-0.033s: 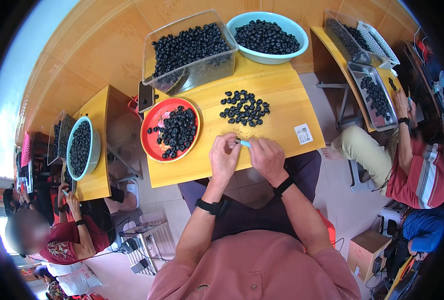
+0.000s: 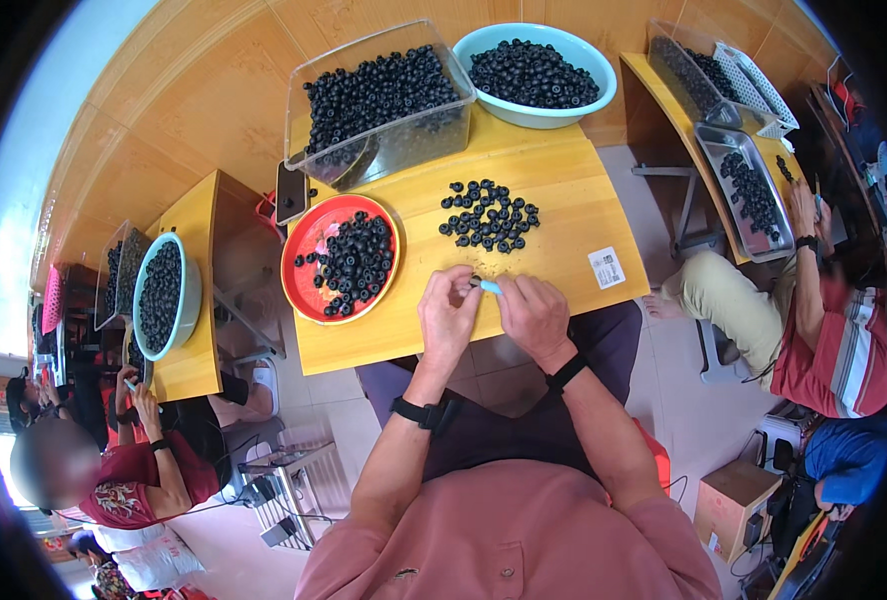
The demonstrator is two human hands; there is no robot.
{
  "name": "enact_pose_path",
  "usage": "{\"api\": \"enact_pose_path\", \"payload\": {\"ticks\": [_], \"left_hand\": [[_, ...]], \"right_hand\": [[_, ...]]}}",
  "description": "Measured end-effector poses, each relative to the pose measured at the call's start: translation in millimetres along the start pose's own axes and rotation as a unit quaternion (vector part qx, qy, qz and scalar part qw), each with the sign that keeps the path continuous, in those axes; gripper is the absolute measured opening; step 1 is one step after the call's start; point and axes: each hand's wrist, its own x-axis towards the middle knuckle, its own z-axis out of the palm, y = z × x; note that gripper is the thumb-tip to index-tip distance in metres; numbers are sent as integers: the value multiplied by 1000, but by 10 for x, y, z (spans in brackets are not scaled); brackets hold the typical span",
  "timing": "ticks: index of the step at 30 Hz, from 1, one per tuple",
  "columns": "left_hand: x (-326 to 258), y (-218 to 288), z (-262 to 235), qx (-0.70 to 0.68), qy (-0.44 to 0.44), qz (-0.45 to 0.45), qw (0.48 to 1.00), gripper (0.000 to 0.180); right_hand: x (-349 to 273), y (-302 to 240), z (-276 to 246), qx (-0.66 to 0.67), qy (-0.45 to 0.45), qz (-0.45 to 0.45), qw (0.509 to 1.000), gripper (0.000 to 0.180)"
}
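Note:
Over the near edge of the yellow table (image 2: 564, 215), my left hand (image 2: 448, 312) pinches a small black ring-shaped part (image 2: 475, 281) between its fingertips. My right hand (image 2: 536, 312) is closed on a slim tool with a light-blue handle (image 2: 490, 287), whose tip meets that part; the tip itself is too small to make out. Just beyond my hands lies a loose group of black ring-shaped parts (image 2: 491, 216). To the left of them, a red round tray (image 2: 292, 262) holds a heap of similar parts (image 2: 356, 262).
A clear plastic bin (image 2: 404, 152) and a light-blue basin (image 2: 534, 117), both full of black parts, stand at the back. A dark phone (image 2: 291, 193) lies beside the bin, a white label (image 2: 607, 268) at the right. People work at tables on both sides.

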Motion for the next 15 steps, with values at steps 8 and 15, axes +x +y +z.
{"api": "enact_pose_path", "payload": {"ticks": [8, 15], "left_hand": [[45, -30, 28, -20, -1, -26, 999, 33], [47, -25, 36, -27, 1, -49, 998, 34]], "right_hand": [[58, 16, 16, 1, 5, 2, 1000, 13], [52, 29, 29, 1, -4, 0, 1000, 15]]}}
